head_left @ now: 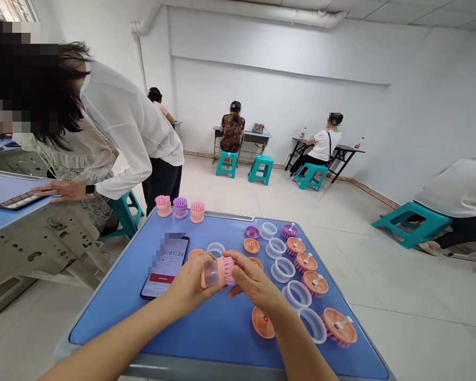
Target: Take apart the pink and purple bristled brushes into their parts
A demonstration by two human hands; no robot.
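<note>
Above the blue table (174, 333), a pink and clear round brush (217, 272) lies sideways between my two hands. My left hand (190, 280) is wrapped round its clear body and orange base. The fingers of my right hand (252, 280) close on its pink bristle end. To the right stand rows of parts: orange caps (263, 323), clear rings (299, 293) and bristle heads with white stems (340, 325). A purple cap (252, 232) and a purple bristle head (289, 230) are at the back of these rows. Behind my hands, another clear ring (216, 250) shows.
Three whole brushes (180, 208) stand at the table's back left edge. A phone (165, 267) showing a timer lies left of my hands. At the left, a person in white (130, 116) leans over another table (0, 196). Several people sit farther off.
</note>
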